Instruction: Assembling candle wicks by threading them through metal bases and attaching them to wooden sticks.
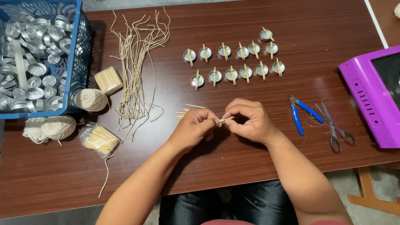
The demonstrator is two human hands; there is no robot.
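Blue basket far left, full of shiny metal cups. Pale wick strands lie lengthwise away from me. My left hand pinches thin wooden sticks, long axis crosswise; right hand pinched on other end, hands nearly touching. Blue pliers right, well apart.

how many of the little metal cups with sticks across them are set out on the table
11 small round silver metal cups with wooden sticks across them on the brown wooden table: five in the near row, five in the row behind, one alone at far right. None looks hidden.
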